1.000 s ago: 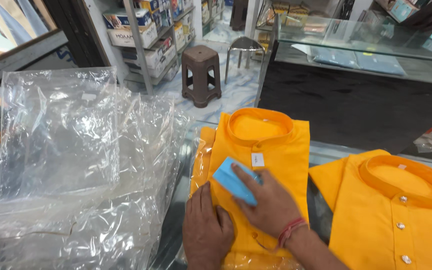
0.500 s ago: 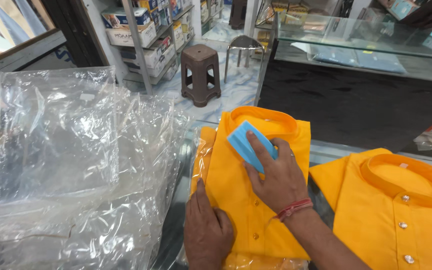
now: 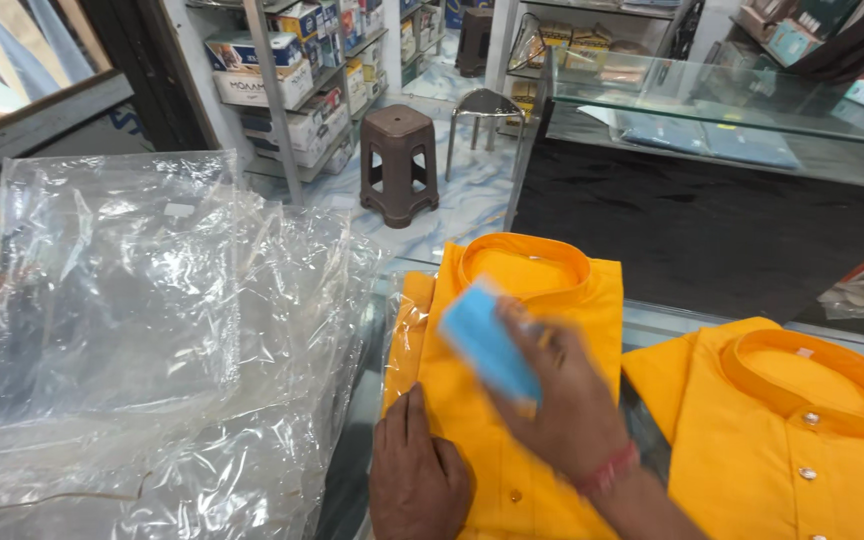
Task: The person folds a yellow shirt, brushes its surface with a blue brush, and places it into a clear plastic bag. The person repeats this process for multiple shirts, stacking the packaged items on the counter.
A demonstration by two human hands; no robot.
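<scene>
While we are pressing our left hand point(image 3: 417, 480) flat on the lower part of the folded orange shirt point(image 3: 512, 400), fingers spread and holding nothing, our right hand point(image 3: 562, 400) is keeping its grip closed around a blue block point(image 3: 487, 345), blurred in motion, just over the shirt's chest. We are judging this as a smoothing pass over the fabric; any further stroke calls for the lower hand pinning the fold steady. Left of the shirt, crumpled clear plastic bags point(image 3: 142, 340) are piling on the glass desk point(image 3: 652, 325). A second orange shirt point(image 3: 792, 430) is lying to the right. Farther off, a brown stool point(image 3: 399, 160) is standing on the floor.
</scene>
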